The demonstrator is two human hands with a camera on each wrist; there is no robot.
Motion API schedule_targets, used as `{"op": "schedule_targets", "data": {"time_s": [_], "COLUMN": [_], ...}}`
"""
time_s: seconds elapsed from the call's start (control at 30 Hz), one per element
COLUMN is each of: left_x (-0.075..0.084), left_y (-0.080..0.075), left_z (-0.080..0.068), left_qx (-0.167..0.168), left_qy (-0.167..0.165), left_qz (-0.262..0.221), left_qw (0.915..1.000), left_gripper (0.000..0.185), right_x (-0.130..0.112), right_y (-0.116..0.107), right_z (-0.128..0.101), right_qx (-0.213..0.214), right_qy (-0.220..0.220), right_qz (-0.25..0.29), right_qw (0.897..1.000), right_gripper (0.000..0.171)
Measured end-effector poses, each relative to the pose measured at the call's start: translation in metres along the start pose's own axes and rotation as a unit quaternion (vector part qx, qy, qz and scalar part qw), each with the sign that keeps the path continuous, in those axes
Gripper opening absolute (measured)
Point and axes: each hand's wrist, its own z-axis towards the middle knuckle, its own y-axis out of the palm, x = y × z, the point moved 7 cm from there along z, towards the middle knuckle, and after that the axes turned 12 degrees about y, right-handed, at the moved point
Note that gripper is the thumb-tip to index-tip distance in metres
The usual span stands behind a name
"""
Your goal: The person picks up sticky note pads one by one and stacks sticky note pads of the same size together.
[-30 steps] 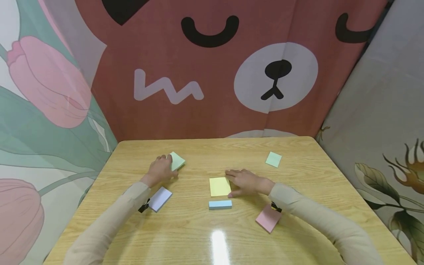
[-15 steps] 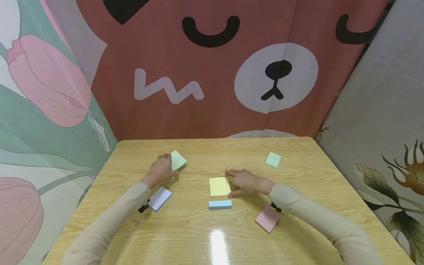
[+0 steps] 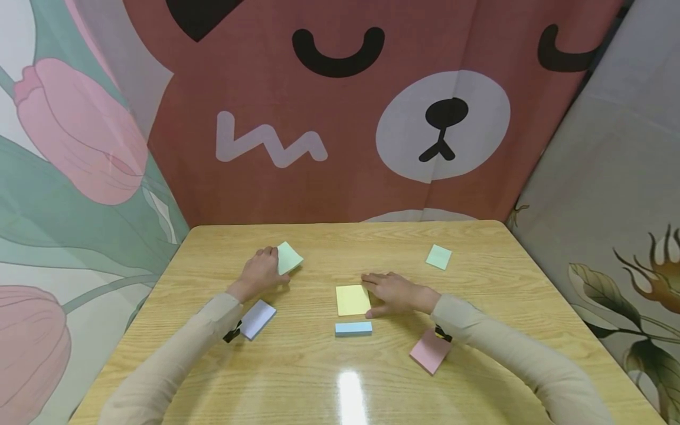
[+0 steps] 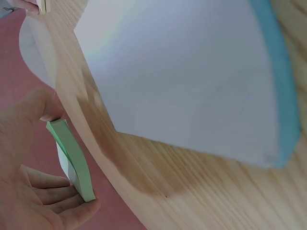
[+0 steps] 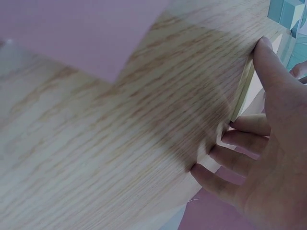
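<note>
My left hand [image 3: 258, 273] grips a pale green sticky note pad [image 3: 289, 258] at the back left of the table. In the left wrist view its thumb and curled fingers span opposite edges of the pad, whose sheets bow slightly. My right hand [image 3: 395, 293] is at the right side of a yellow sticky note pad [image 3: 352, 300], lying flat at the middle. Thumb and index finger hold that pad at its near and far corners; the other fingertips touch the wood. Just in front of the yellow pad sits a narrow light blue pad [image 3: 353, 329].
A lilac pad [image 3: 258, 319] lies beneath the left wrist, a pink pad [image 3: 430, 352] beneath the right. Farther back on the right is a small mint green pad [image 3: 438, 257]. Printed cloth [image 3: 340, 195] hangs behind the wooden table [image 3: 297, 378].
The left hand and its pale green pad have shifted slightly to the right, with the pad turning a little. The right hand and the yellow pad stay in place.
</note>
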Motion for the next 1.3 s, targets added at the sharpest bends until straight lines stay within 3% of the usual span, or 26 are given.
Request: {"op": "schedule_targets", "data": {"time_s": [0.33, 0.57, 1.3], "left_x": [0.016, 0.017, 0.033], "left_y": [-0.003, 0.002, 0.0], "left_z": [0.002, 0.005, 0.009], "left_qx": [0.01, 0.005, 0.018], "left_qy": [0.019, 0.014, 0.054], "left_qz": [-0.002, -0.003, 0.023], "left_qw": [0.9998, 0.9999, 0.9981], "left_gripper": [0.081, 0.082, 0.078], "right_x": [-0.002, -0.002, -0.001], "right_y": [-0.002, -0.003, 0.0], "right_z": [-0.003, -0.004, -0.005], "right_qx": [0.01, 0.007, -0.001], "right_qy": [-0.008, -0.004, 0.006], "right_qz": [0.012, 0.017, 0.025], "right_qw": [1.0, 1.0, 1.0], "right_gripper": [0.084, 0.084, 0.086]}}
